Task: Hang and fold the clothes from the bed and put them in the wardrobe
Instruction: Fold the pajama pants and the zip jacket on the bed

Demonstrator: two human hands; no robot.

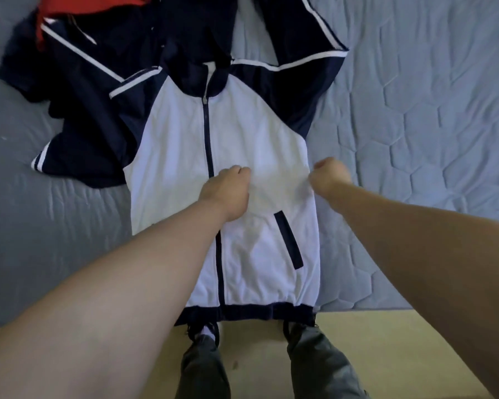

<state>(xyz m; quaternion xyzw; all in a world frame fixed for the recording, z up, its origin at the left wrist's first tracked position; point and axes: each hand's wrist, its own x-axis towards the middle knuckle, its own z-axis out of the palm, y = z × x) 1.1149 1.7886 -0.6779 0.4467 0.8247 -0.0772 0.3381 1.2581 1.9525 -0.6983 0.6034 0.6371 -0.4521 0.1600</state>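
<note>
A white zip jacket (248, 131) with navy sleeves, collar and hem lies front up on the bed, its hem hanging at the near edge. My left hand (226, 191) sits on the jacket's middle, just right of the zip, fingers curled down into the fabric. My right hand (329, 177) is at the jacket's right side seam, fingers curled and pinching the edge. The cloth between the two hands is slightly wrinkled. The right sleeve (308, 67) is bent back above the shoulder.
Another navy garment with white stripes (69, 90) lies crumpled at the left, with a red garment (55, 12) at the top left. The grey-blue quilted mattress (429, 139) stretches to the right. My legs (314, 367) stand on a wooden floor (401, 341) at the bed's edge.
</note>
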